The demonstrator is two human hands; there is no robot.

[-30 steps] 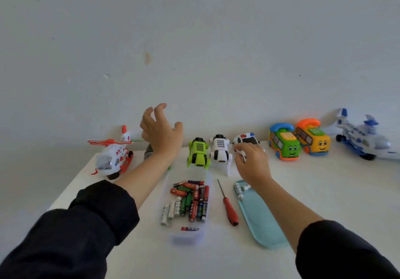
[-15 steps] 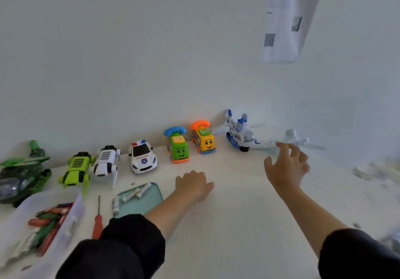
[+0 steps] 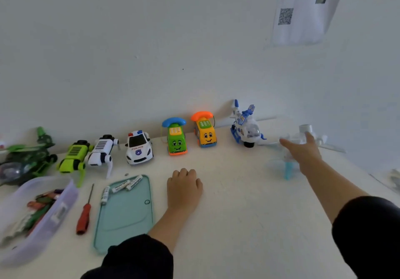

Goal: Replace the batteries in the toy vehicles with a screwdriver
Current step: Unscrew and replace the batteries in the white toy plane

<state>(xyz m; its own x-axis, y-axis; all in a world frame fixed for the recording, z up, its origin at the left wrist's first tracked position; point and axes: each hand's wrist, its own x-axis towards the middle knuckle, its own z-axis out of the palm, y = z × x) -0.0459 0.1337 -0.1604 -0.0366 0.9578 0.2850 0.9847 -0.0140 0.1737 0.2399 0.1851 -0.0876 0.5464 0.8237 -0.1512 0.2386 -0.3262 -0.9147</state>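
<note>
My right hand [image 3: 303, 152] stretches out to the far right with spread, straight fingers that lie on a blurred, pale see-through toy plane [image 3: 287, 168]. My left hand [image 3: 184, 189] rests on the table [image 3: 238, 224] with loosely curled fingers and holds nothing. A red-handled screwdriver [image 3: 83, 218] lies left of the teal tray [image 3: 125, 220]. Three white batteries [image 3: 126, 184] lie at the tray's far end. Along the wall stand a police car [image 3: 138, 147], a green phone car [image 3: 176, 139], a yellow phone car [image 3: 205, 132] and a blue-white plane [image 3: 245, 128].
A clear box of mixed batteries [image 3: 32, 216] sits at the near left. Behind it are a dark green helicopter [image 3: 26, 159], a lime robot dog [image 3: 73, 156] and a white robot dog [image 3: 101, 152]. A paper with a QR code [image 3: 303, 10] hangs on the wall.
My right hand has reached farther out and now lies on the pale toy plane. My left hand has stayed resting on the table. The view has swung right since a second ago.
</note>
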